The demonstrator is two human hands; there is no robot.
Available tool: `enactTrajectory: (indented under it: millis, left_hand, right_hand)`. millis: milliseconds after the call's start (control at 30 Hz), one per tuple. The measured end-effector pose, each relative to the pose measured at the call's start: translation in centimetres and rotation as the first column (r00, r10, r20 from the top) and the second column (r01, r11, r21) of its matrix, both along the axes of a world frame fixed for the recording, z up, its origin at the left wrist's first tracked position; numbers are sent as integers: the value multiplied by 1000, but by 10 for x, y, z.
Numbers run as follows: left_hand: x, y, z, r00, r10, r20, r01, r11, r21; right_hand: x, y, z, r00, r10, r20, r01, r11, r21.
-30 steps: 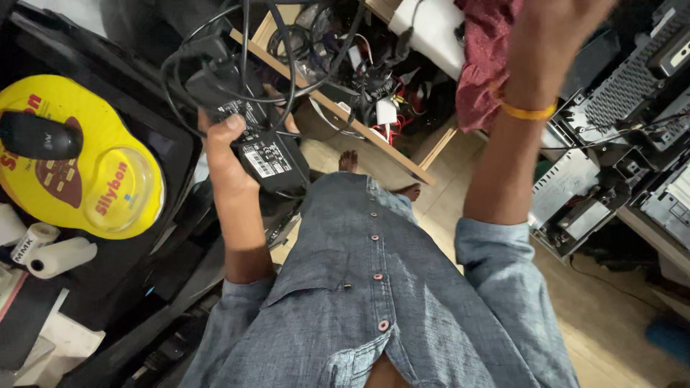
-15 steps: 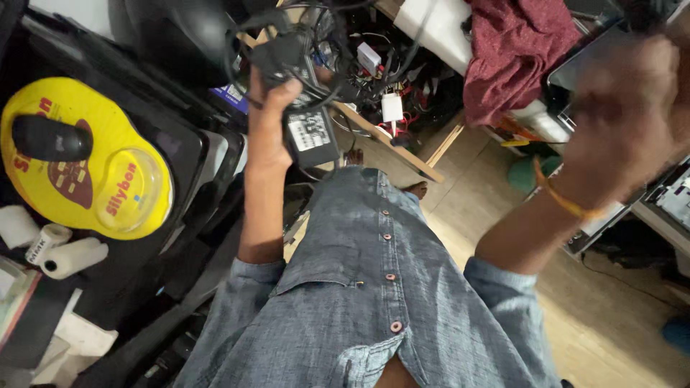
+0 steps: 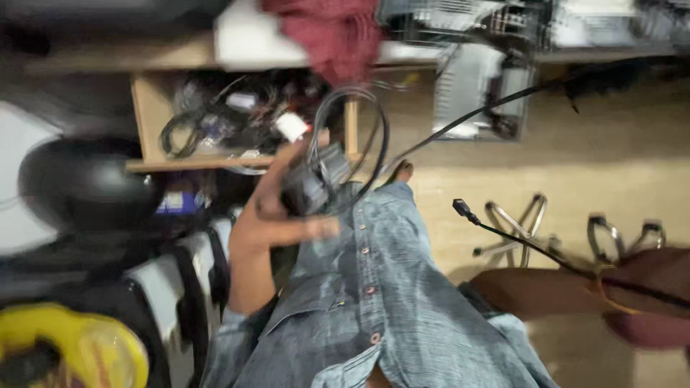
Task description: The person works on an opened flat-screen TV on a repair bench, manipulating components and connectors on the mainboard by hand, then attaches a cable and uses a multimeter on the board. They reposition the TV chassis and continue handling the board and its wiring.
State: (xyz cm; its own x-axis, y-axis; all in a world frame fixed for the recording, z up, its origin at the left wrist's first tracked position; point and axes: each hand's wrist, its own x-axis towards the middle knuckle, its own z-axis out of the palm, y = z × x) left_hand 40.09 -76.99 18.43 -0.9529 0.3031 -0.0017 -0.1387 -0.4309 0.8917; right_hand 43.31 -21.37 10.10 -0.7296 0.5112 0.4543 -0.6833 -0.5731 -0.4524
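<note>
Hands apart: left hand (image 3: 287,208) clutching power adapter (image 3: 316,183)

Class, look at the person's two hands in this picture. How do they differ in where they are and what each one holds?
The left hand is raised in front of the denim shirt and grips a black power adapter with looped cable. The right hand is stretched far out to the side, low over the floor, and a thin black cable ending in a small plug runs to it. Both are blurred and both handle black cable.
</note>
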Motion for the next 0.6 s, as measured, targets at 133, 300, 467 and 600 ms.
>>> enactTrajectory:
  millis: [133,300,467,600]
  left_hand:
    - [-23,69,47,820,-385,-423,77,807,-585]
    - [-52,209,67,677,-686,-267,280,575,-769]
    - [-51,350,64,690,-699,-187,526,662,-534]
    - [-57,464,32,746,-666,-30,640,728,-244]
  right_hand:
    - [71,68,-8,970,-229,-81,229,973,-9]
    - [113,158,-11,912,-378,-159,385,923,15]
    - [124,232,17,879,-469,-85,476,875,89]
    - [109,239,45,856,-404,322,339,910,239]
